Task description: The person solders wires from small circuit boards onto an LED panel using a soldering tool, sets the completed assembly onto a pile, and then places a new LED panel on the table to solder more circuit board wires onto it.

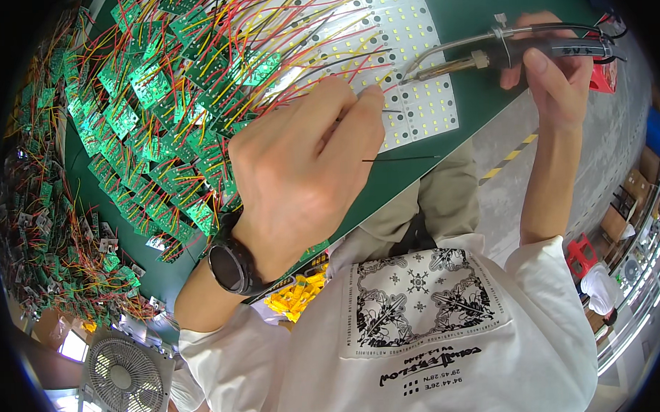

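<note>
My left hand (306,159), with a dark watch (230,266) on its wrist, is closed in a pinch over a white LED panel (447,113). Thin wires come out by its fingertips, among them a short red wire (390,88). The fingers partly hide how they hold it. In my right hand (558,82) is a soldering iron (493,55) with a curved metal feed tube (448,48) fixed alongside. The iron's tip meets the panel close to the red wire's end. Small yellow chips and dark round spots dot the panel.
Many green circuit boards (151,83) with red, yellow and black wires crowd the green tabletop (475,5) at left. A black wire (401,159) lies near the table's front edge. Yellow parts (297,296) sit below my left forearm. A fan (125,376) stands lower left.
</note>
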Demonstrator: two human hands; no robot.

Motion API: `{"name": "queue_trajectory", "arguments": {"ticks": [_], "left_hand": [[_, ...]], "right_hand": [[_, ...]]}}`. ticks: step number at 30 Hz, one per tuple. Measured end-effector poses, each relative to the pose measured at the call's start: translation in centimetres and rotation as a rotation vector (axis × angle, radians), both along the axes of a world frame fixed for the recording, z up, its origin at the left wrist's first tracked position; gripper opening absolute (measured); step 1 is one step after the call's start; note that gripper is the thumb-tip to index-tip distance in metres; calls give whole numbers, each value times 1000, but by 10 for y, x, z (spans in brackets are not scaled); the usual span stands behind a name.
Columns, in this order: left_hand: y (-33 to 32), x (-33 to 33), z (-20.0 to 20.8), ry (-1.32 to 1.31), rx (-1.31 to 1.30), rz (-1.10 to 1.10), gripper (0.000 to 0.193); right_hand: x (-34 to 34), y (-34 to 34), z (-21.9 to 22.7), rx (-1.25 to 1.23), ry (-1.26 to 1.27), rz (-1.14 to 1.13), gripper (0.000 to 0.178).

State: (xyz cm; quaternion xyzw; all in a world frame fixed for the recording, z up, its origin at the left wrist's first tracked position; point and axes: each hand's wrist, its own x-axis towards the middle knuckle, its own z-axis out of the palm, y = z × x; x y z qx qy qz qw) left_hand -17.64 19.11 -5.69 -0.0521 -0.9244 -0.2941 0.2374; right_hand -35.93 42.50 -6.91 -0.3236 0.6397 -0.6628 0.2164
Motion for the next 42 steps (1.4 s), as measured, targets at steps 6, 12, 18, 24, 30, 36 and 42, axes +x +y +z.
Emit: {"name": "queue_trajectory", "arguments": {"ticks": [6,12,18,24,30,36,42], "left_hand": [[1,1,0,-15,0,5,15],[2,-2,2,5,26,-1,15],[0,4,25,-150,-38,7,16],[-8,12,72,-197,77,-125,27],[-21,67,94,-83,-95,78,29],[-53,164,71,-191,-88,1127,16],[-101,261,47,-304,-203,1666,41]], "right_hand": [[-4,3,-5,-62,34,69,32],[-4,0,6,-76,-11,-21,32],[1,-30,7,-84,-198,-522,31],[7,-47,20,-231,-114,-555,23],[13,-51,16,-165,-115,-564,23],[-3,-28,5,-252,-174,-466,22],[0,-33,5,-289,-175,-393,22]]}}
